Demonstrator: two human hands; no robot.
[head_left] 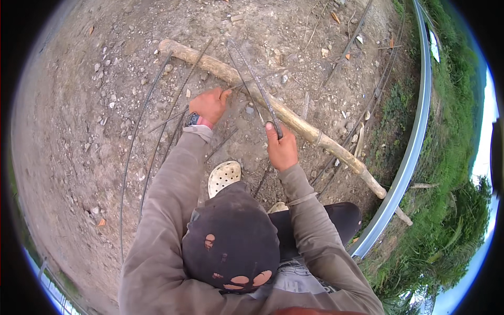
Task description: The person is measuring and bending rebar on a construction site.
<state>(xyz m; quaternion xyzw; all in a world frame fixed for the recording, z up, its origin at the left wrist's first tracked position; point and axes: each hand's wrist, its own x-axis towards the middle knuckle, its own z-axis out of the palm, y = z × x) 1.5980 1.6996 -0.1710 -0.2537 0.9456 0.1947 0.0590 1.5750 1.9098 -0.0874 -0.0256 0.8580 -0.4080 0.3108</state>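
My left hand, with a watch at its wrist, is closed around a thin dark steel rod. The rod runs on both sides of the fist and passes over a peeled wooden pole on the ground. Lower and to the right, my right hand grips the near end of a ridged steel bar, thumb along its top. A second, thinner dark rod lies close beside that bar and also reaches toward the hand. Both slant away to the upper left across the pole. Whether the fingers hold both is hidden.
More steel rods lie on the stony ground at left, others beyond the pole at right. A metal guardrail curves along the right, with green plants behind. The pole's right end passes beneath it. A pale perforated clog is near my knees.
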